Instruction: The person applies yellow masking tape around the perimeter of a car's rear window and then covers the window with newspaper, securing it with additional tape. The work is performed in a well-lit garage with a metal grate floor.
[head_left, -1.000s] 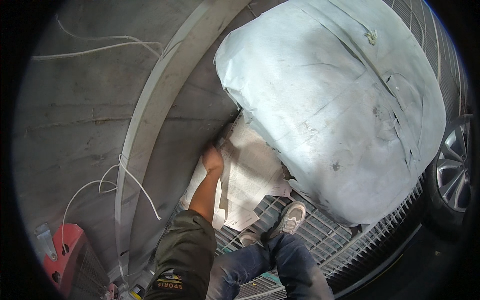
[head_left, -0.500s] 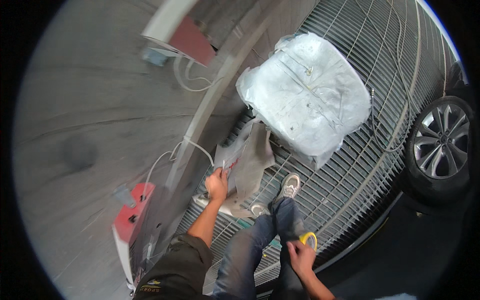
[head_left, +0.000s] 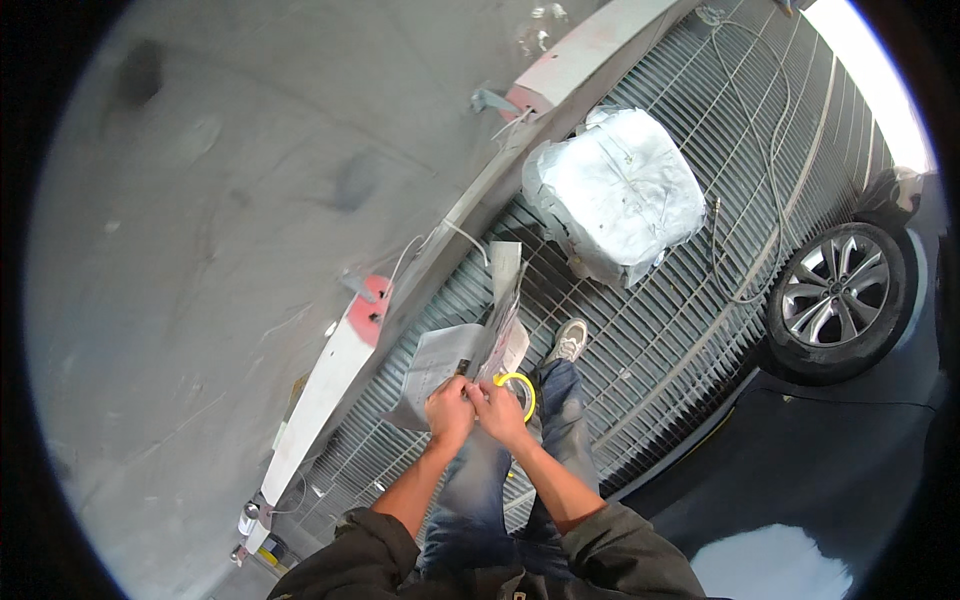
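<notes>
My left hand [head_left: 450,412] and my right hand [head_left: 500,412] meet in front of my legs, fingers closed. Between and beyond them is a pale grey sheet [head_left: 437,365], creased like paper or plastic, with a narrow upright flap [head_left: 505,272]. My left fingers pinch its near edge, and a small dark piece, its kind unclear, shows just above them. A yellow-rimmed roll of tape [head_left: 530,393] sits against the right side of my right hand, held there. The fingertips overlap, so their exact grip is partly hidden.
A stool-like block wrapped in whitish plastic [head_left: 640,190] stands ahead on the metal floor grating [head_left: 610,370]. Along the left runs a long white and red panel [head_left: 350,345] with cords. On the right are a car wheel [head_left: 835,290] and a hose [head_left: 715,260].
My right hand has come up and left with the tape roll to join my left hand. The sheet is drawn closer and folded up. My view has shifted.
</notes>
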